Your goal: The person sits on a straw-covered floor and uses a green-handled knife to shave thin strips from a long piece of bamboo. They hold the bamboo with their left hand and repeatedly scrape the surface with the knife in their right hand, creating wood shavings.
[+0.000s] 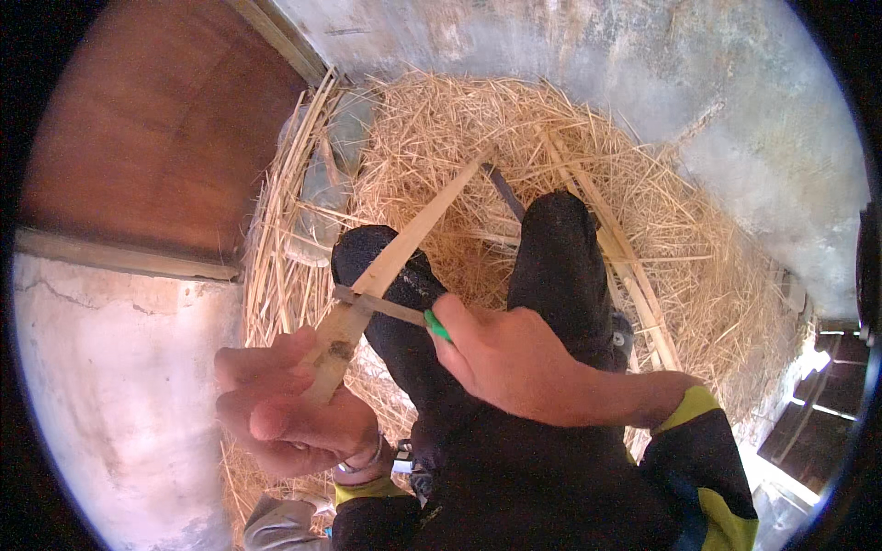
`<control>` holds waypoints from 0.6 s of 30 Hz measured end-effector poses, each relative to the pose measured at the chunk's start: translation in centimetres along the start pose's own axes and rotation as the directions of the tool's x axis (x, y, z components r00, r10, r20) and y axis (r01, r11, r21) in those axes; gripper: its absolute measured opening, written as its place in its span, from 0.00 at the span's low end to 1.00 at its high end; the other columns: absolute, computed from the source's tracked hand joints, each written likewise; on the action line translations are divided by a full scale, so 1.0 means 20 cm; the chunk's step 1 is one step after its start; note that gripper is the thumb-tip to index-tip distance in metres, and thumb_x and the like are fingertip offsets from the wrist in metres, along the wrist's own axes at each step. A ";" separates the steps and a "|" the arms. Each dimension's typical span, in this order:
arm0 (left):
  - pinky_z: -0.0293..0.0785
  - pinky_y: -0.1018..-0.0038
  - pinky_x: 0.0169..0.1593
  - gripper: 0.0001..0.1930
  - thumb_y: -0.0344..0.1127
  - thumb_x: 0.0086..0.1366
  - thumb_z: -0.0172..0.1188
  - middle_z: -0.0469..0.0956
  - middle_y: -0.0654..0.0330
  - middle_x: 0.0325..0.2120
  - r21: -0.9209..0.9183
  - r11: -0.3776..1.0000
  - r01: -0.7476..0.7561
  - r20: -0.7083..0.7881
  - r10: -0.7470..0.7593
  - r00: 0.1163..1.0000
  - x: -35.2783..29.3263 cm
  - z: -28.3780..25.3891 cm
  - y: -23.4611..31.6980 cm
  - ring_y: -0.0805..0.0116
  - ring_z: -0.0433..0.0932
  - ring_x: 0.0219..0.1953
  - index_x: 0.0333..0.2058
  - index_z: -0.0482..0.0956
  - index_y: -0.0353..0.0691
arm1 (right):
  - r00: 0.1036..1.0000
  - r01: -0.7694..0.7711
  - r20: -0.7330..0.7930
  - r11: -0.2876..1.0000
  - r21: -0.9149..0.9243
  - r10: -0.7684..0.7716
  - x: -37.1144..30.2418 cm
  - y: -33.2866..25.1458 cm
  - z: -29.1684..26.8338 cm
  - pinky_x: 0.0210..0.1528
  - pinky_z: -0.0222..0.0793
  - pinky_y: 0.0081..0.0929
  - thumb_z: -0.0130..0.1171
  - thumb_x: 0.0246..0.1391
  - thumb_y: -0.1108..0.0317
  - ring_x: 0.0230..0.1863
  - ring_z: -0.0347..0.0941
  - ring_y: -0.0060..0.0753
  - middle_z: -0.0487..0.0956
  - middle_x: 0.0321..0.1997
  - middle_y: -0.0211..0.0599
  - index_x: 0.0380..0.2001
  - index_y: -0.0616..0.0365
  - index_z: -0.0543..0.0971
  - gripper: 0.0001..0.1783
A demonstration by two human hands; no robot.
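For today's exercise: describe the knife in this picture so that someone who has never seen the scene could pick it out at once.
Start at the big heap of straw on the ground, then drop to the person's dark-trousered knees in front of it. Just below them the right hand holds the knife, its blade laid across the flat bamboo strip held by the left hand. Its grey blade and green handle set it apart from everything pale yellow around it.

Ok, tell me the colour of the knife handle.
Green, seen in the head view: the knife handle shows just above the right hand.

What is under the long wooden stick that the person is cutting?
Under the long pale wooden strip lie the person's black-trousered knee and a heap of yellow straw. The ground beneath the straw is covered.
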State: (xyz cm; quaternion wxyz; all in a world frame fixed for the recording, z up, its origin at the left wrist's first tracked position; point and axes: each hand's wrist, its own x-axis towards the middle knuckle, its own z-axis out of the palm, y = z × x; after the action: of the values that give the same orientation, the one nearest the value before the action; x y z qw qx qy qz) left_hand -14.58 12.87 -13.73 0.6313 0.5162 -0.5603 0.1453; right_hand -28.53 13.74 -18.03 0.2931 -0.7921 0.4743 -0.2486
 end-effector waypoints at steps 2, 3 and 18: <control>0.60 0.80 0.18 0.23 0.50 0.68 0.31 0.68 0.55 0.13 -0.017 0.996 -0.086 0.032 0.087 0.996 0.01 0.02 -0.01 0.70 0.63 0.16 0.21 0.60 0.38 | 0.999 0.032 0.008 0.996 0.086 -0.033 -0.05 -0.05 -0.07 0.17 0.67 0.37 0.54 0.51 0.67 0.19 0.73 0.47 0.72 0.19 0.44 0.31 0.59 0.64 0.10; 0.60 0.80 0.19 0.24 0.50 0.68 0.31 0.68 0.55 0.13 -0.012 0.996 -0.085 0.055 0.085 0.995 0.00 0.01 0.01 0.71 0.63 0.16 0.21 0.60 0.38 | 0.999 0.039 0.018 0.989 0.141 -0.042 -0.07 -0.06 -0.08 0.17 0.67 0.37 0.54 0.51 0.67 0.19 0.73 0.47 0.73 0.20 0.45 0.31 0.59 0.64 0.10; 0.61 0.79 0.18 0.24 0.55 0.67 0.33 0.57 0.62 0.15 -0.191 0.974 -0.118 0.026 0.125 0.992 0.01 -0.01 -0.01 0.71 0.60 0.19 0.20 0.58 0.41 | 0.933 -0.359 -0.120 0.875 -0.323 0.338 0.03 0.70 0.13 0.21 0.70 0.41 0.48 0.54 0.67 0.19 0.73 0.51 0.73 0.15 0.50 0.33 0.63 0.65 0.10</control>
State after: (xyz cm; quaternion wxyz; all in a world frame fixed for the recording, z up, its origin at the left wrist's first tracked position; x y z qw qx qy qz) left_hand -14.14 12.83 -13.63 0.6568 0.4213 -0.6138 0.1200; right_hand -34.98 8.50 -29.57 0.1776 -0.7244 0.6533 -0.1295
